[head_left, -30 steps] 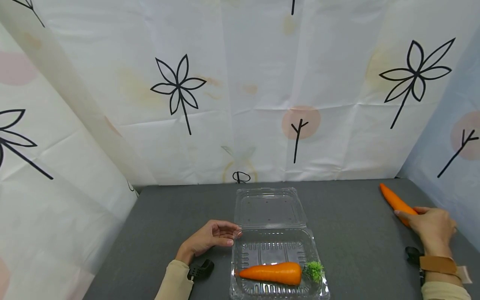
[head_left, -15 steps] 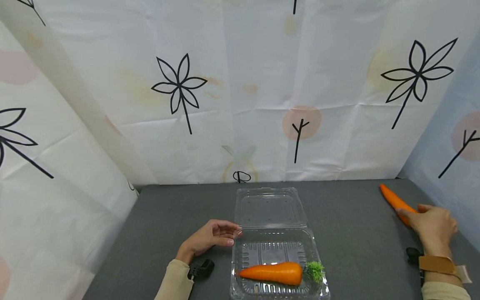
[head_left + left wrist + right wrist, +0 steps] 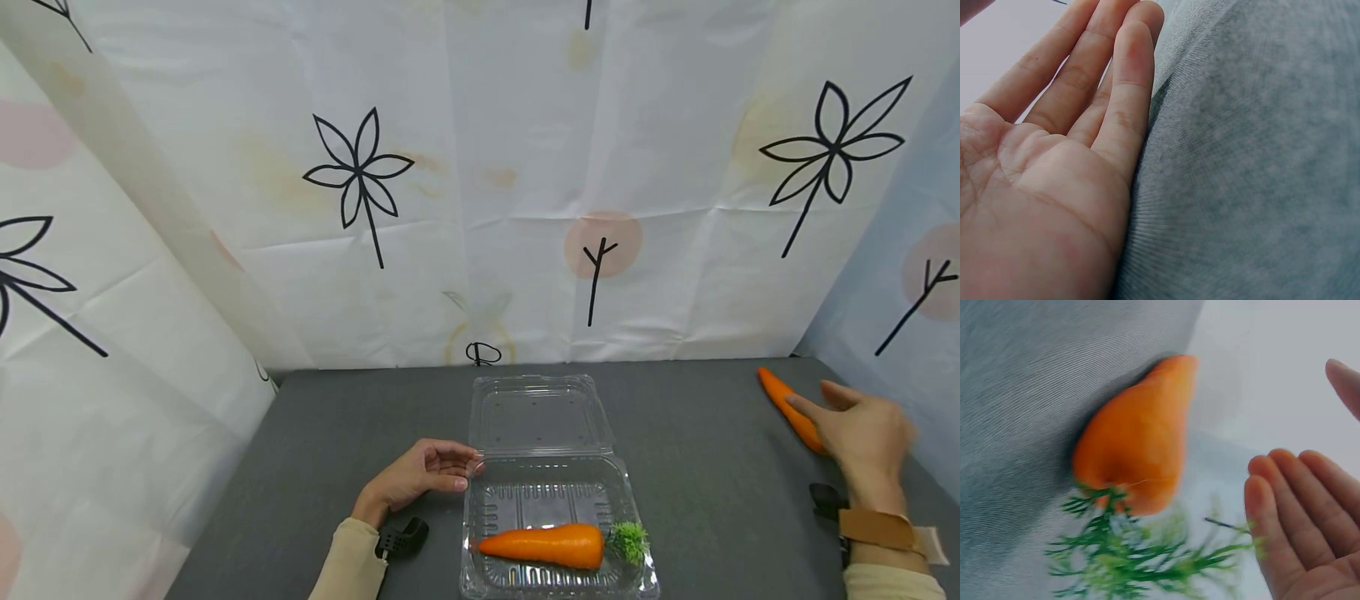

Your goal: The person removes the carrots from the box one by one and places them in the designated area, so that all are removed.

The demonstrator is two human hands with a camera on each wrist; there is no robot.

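My left hand (image 3: 420,477) rests on the table, its fingertips touching the left edge of a clear plastic clamshell container (image 3: 517,492) near the hinge. In the left wrist view its fingers (image 3: 1075,75) are nearly straight. Inside the container's base lies an orange carrot (image 3: 543,547), green top (image 3: 628,542) to the right. A second carrot (image 3: 789,408) lies on the table at the far right. Beside and above it is my right hand (image 3: 870,442), thumb and fingers spread apart. The right wrist view shows that carrot (image 3: 1138,437) with its feathery leaves (image 3: 1141,556), apart from the fingers.
The container's lid (image 3: 536,412) is folded back flat on the grey table (image 3: 360,417). White printed cloth walls (image 3: 487,167) enclose the table at the back and both sides. Each wrist carries a black camera (image 3: 403,540).
My right hand has let go of the carrot at the far right and lifted slightly, its fingers spreading. That carrot stays on the table. The left hand has not moved.
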